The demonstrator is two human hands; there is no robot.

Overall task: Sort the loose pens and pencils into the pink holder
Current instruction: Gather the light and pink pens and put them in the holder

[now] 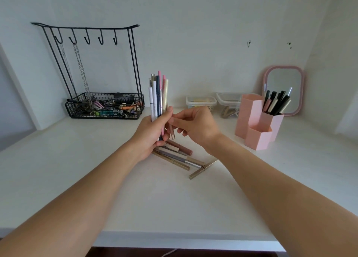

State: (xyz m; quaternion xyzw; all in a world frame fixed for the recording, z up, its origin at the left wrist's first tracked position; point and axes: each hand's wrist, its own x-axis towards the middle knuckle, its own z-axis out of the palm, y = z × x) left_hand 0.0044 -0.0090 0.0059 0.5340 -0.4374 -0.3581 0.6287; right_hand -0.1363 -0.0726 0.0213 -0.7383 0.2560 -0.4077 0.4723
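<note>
Left hand (153,134) clamped around upright bundle of pens (157,96): slim smooth barrels, white, navy, pink, cream, one with a spoolie brush tip. Right hand (195,125) just beside it, fingertips pinching a short brown-tipped pencil (171,130) at the bundle's near edge. Hands almost touching, mid-scene above white matte worktop (77,169).

Loose pile of pencils (180,157) flat on worktop directly below the hands: gold, taupe, mauve and silver sticks, some square-section, fanned and overlapping.

Pink holder (253,125) right of hands, matte plastic, three hexagonal tubes of stepped height; tallest right tube packed with dark and cream pens (276,103) leaning right, near low tube looks empty.

Far left: black wire rack (93,63) with hooks, chains hanging, mesh basket full of clips. Far middle: two clear plastic lidded boxes (213,102). Far right: rounded-rectangle mirror (283,90), pink frame, leaning on wall.
</note>
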